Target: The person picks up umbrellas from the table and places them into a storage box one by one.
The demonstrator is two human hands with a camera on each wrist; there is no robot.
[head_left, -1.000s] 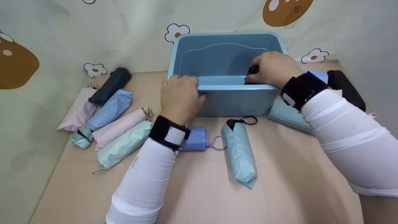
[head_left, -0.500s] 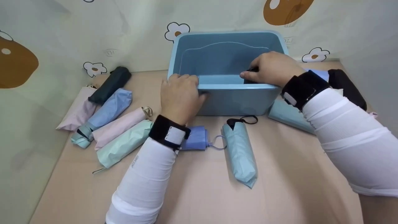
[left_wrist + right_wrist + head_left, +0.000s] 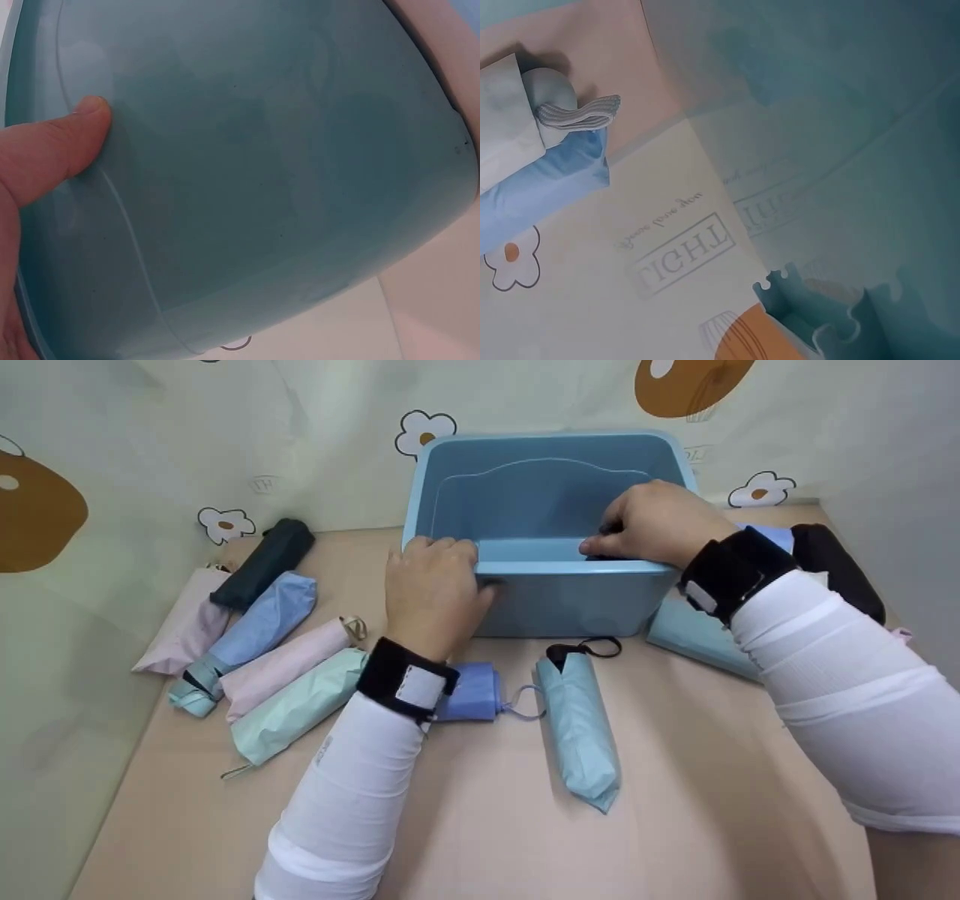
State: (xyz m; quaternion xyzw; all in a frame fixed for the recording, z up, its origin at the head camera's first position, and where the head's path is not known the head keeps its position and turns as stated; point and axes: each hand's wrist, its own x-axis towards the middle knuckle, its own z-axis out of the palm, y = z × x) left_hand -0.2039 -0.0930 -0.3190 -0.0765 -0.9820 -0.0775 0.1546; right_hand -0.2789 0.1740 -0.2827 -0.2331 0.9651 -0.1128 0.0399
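My left hand (image 3: 433, 596) grips the front left rim of the blue bin (image 3: 570, 604), fingers hooked over the edge. In the left wrist view its thumb (image 3: 86, 131) presses on the bin's wall (image 3: 247, 172). Reaching over the front right rim, my right hand (image 3: 664, 526) pinches a dark object (image 3: 603, 558) inside the bin, mostly hidden by the hand and the front wall. Below the bin lie a light blue folded umbrella (image 3: 580, 731) with a black wrist loop and a blue folded one (image 3: 474, 691), partly behind the left wrist. No fingers show in the right wrist view.
Left of the bin lie several folded umbrellas, among them a dark green one (image 3: 264, 566) and a mint one (image 3: 296, 709). To the right, a black one (image 3: 838, 574) and a teal one (image 3: 697, 641) lie partly behind the right arm. A patterned cloth (image 3: 330, 450) hangs behind.
The dark object in my right hand has sunk lower behind the bin's front wall, and the thumb has shifted slightly left. The left hand stays on the rim.
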